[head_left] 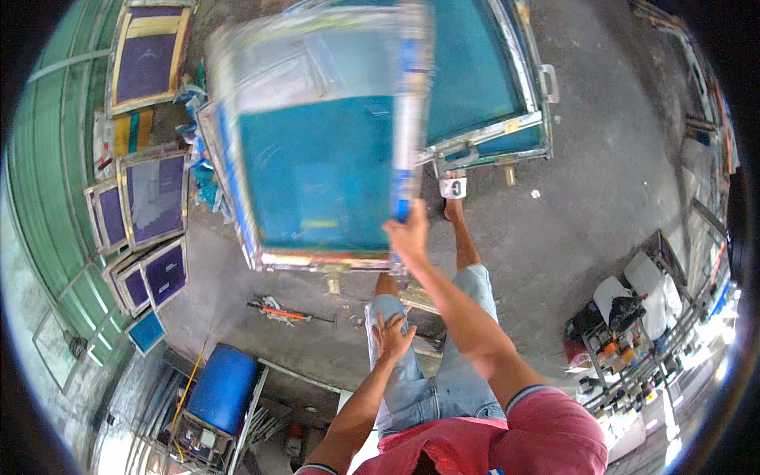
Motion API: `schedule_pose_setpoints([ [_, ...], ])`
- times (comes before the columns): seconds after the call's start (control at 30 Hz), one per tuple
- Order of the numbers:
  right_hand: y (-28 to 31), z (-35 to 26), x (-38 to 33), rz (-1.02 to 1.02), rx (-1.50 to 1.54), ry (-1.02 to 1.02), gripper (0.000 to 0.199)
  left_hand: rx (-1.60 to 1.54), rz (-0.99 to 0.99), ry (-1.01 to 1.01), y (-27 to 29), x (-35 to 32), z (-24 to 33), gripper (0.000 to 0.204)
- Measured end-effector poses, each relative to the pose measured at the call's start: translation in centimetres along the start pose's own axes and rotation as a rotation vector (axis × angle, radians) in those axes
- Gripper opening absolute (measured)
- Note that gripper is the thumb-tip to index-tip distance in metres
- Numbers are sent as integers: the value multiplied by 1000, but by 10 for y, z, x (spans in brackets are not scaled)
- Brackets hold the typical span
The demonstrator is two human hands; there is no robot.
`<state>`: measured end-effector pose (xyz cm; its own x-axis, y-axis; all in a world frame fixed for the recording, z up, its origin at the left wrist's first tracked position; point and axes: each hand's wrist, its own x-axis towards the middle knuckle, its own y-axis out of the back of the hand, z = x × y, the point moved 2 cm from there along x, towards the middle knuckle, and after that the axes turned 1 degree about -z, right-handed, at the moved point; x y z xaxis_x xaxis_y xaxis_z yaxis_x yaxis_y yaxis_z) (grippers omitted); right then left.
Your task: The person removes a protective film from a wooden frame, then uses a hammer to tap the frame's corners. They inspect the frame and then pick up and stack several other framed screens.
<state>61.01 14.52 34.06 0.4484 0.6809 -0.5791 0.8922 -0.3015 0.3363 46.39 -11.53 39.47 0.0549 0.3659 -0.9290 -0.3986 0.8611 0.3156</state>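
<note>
Teal mesh fills the large aluminium-framed printing screen (317, 158), which is held up at an angle above the concrete floor (602, 182), blurred along its right bar. The right hand (408, 237) is closed around the lower end of that right frame bar, fingers wrapped on the metal, arm stretched out from the red sleeve. The left hand (392, 334) is laid flat and open on the left thigh of the light jeans (443, 372), nothing gripped. A second teal screen (483, 79) is seen just behind and right of the held one, resting on the floor with a handle at its far right edge. A small white tub (454, 187) is stood by the foot, near the second screen's lower bar. Purple-meshed screens (150, 198) are stacked against the green wall at left, well apart from the hands. A blue drum (223, 388) is seen at near left, an orange-handled tool (279, 313) on the floor between it and the held screen. A cluttered rack (633, 340) is seen at right.
</note>
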Motion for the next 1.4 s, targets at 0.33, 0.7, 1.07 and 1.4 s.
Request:
schedule_pose_setpoints([
  [0.33, -164, 17, -2, -321, -267, 0, 31, -28, -13, 28, 0, -15, 6, 58],
  [0.7, -96, 97, 76, 439, 234, -117, 26, 14, -35, 34, -4, -12, -20, 41],
  [1.07, -31, 41, 157, 565, 968, -436, 32, 17, 15, 20, 27, -21, -7, 35],
  [1.4, 54, 9, 66, 380, 732, -254, 25, 79, 46, 26, 14, -5, -10, 31],
])
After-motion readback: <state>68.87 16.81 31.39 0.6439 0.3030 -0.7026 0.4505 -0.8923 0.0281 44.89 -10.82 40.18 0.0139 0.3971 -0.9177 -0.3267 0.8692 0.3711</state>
